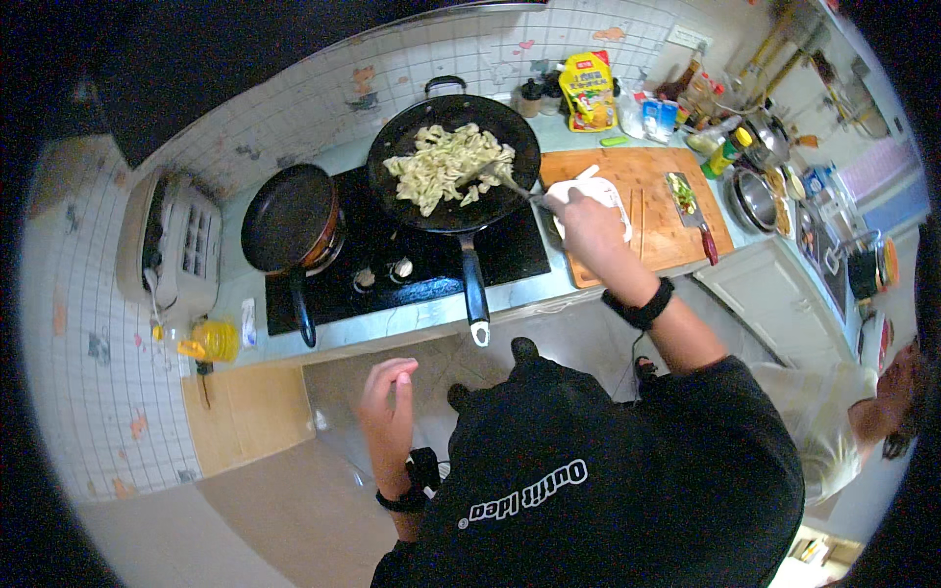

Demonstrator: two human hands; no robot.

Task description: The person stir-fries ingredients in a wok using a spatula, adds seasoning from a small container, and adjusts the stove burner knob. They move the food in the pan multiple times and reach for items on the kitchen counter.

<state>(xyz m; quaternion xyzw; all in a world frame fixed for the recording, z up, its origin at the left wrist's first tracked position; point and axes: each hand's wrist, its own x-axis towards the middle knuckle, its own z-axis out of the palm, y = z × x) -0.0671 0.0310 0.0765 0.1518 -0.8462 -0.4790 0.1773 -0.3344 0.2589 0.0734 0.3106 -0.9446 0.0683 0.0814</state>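
Note:
My right hand (590,226) is closed around the handle of a spatula (509,178). The spatula's head reaches into a large black wok (448,217), among pale chopped vegetable pieces (450,163) that look like cabbage or cauliflower. A white plastic container (604,192) sits on a wooden cutting board (656,158), partly hidden beneath that hand. My left hand (388,400) is held in the air in front of the counter, fingers loosely curled and holding nothing. The wok's handle (474,283) sticks out over the counter's front edge.
Left of the wok, a smaller frying pan (288,220) rests on the black cooktop (426,275). Chopsticks (637,220) and a red-handled knife (708,242) bearing chopped greens lie on the board. An oil bottle (217,340) stands at left. Another person (816,426) is at right.

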